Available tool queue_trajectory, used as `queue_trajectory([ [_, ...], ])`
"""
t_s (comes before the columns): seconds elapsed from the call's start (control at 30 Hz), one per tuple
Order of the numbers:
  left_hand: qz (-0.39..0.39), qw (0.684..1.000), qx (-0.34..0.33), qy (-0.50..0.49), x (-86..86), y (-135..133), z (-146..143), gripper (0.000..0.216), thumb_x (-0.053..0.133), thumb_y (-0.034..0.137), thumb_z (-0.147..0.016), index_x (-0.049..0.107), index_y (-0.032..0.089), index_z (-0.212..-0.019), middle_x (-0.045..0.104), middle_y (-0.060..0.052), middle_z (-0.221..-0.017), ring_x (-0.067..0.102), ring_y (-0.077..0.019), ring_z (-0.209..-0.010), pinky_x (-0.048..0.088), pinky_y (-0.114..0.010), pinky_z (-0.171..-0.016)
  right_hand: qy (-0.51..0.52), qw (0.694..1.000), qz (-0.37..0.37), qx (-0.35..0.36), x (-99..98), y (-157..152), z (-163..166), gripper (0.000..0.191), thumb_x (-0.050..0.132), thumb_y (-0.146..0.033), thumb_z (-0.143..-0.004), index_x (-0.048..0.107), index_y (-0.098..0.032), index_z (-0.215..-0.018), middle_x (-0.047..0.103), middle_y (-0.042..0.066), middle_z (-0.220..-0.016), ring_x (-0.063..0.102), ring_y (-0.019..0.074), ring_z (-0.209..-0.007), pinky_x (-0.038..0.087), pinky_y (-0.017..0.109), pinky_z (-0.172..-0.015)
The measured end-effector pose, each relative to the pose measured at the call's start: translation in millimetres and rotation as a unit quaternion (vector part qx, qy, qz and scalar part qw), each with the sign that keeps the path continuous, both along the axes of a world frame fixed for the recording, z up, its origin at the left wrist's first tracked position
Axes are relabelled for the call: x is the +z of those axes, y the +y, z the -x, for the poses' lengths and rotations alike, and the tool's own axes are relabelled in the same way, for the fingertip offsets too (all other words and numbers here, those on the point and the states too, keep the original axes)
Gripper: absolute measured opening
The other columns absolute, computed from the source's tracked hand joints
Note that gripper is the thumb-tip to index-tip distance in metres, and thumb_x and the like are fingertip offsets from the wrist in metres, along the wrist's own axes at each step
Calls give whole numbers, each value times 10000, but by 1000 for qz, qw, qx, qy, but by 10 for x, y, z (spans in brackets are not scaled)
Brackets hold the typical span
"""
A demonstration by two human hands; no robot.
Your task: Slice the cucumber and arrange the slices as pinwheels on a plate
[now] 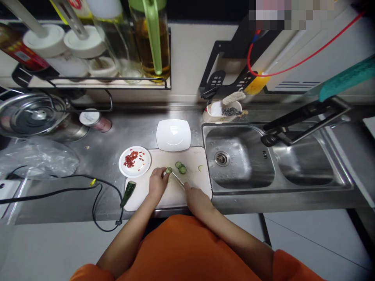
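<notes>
My left hand (158, 181) is closed on a small cucumber slice (168, 170) over the white cutting board (146, 199). In my right hand (197, 198) is a knife (177, 179), its tip at that slice. Several more cucumber slices (181, 168) lie together just right of the blade, and a pale end piece (200, 168) sits near the board's right edge. A dark green length of cucumber (128, 193) rests on the board's left edge, beside my left forearm. My fingers partly hide the held slice and the knife's handle.
A white plate (173, 135) stands behind the board, and a round dish (144, 168) with red berries overlaps its left corner. The sink (240, 156) lies to the right. A black cable (108, 181) and a plastic bag (38, 156) are on the left.
</notes>
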State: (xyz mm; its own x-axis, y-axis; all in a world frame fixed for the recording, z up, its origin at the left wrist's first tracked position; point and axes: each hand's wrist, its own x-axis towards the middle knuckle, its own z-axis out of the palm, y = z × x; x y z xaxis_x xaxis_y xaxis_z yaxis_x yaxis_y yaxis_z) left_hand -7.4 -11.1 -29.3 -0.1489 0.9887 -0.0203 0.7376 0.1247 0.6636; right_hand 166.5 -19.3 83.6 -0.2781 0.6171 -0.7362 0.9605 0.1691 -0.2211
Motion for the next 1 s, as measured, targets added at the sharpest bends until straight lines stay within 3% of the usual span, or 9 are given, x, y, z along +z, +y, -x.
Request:
queue_trajectory([
  [0.5, 9, 1000, 1, 6, 35, 9, -12, 175, 568, 249, -790, 647, 169, -923, 641, -62, -829, 576, -185, -810, 449, -300, -768, 18, 999, 25, -21, 5, -9, 61, 399, 305, -46, -868, 389, -129, -1249, 646, 147, -1018, 608, 234, -995, 437, 295, -743],
  [0.77, 23, 999, 25, -10, 109, 34, -39, 174, 580, 263, -759, 638, 180, -900, 622, -35, -774, 539, -154, -676, 432, -276, -687, -1, 999, 41, -21, 68, -136, -168, 506, 332, -9, -819, 377, -127, -1309, 639, 160, -1024, 599, 243, -992, 427, 295, -726],
  [1.0, 86, 991, 77, -67, 251, 11, 36, 179, 542, 365, -786, 632, 211, -791, 648, 18, -681, 563, -118, -609, 410, -219, -606, -1, 999, 32, -18, 86, -158, -375, 443, 379, 2, -769, 483, -154, -1170, 648, 133, -871, 621, 239, -876, 382, 256, -616],
])
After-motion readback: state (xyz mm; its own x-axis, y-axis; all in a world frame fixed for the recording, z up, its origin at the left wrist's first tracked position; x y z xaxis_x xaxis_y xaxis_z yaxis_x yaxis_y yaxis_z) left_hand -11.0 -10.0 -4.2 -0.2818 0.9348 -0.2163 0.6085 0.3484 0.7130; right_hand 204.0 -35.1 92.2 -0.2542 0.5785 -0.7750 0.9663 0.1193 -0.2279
